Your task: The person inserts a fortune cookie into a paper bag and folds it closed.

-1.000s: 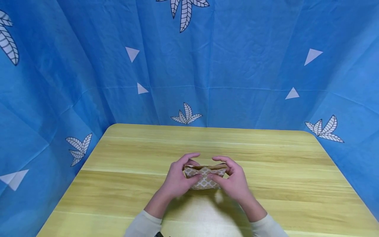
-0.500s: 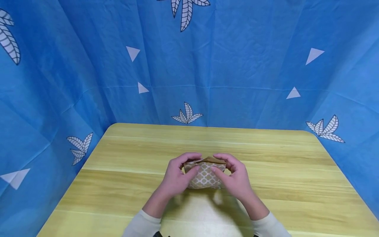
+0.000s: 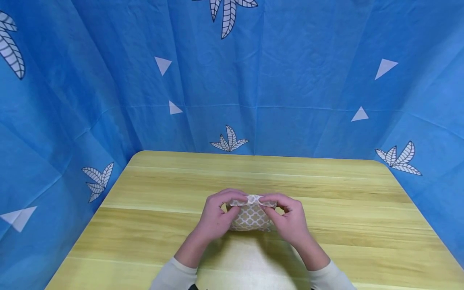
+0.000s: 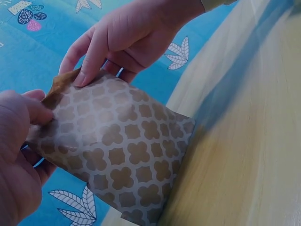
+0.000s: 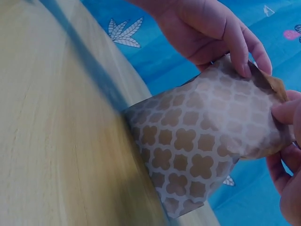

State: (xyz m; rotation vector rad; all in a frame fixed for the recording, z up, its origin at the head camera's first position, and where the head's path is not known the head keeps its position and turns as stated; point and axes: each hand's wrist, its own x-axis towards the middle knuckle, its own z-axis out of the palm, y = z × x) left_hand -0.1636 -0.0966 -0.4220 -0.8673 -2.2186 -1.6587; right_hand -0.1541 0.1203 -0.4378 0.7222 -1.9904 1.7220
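Observation:
A brown paper bag (image 3: 251,217) with a white lattice pattern stands on the table between the hands. Its top edge is bent over toward the person in the head view. At the left end of this top, my left hand (image 3: 217,211) pinches the paper between thumb and fingers. My right hand (image 3: 288,213) pinches the right end likewise, its thumb on the patterned front. In the left wrist view, the bag's plain brown inside shows along the mouth (image 4: 61,84). The bag's lower edge rests at the tabletop. What is inside it is hidden.
The light wooden table (image 3: 145,233) has rounded far corners. A blue curtain (image 3: 297,72) with white leaves and triangles hangs behind it and along both sides. Pale sleeves (image 3: 177,276) cover the forearms near the table's front.
The bag's brown mouth faced up and stood partly open before. Now its top edge is folded over toward the person, with the fingers of both hands brought down over the fold.

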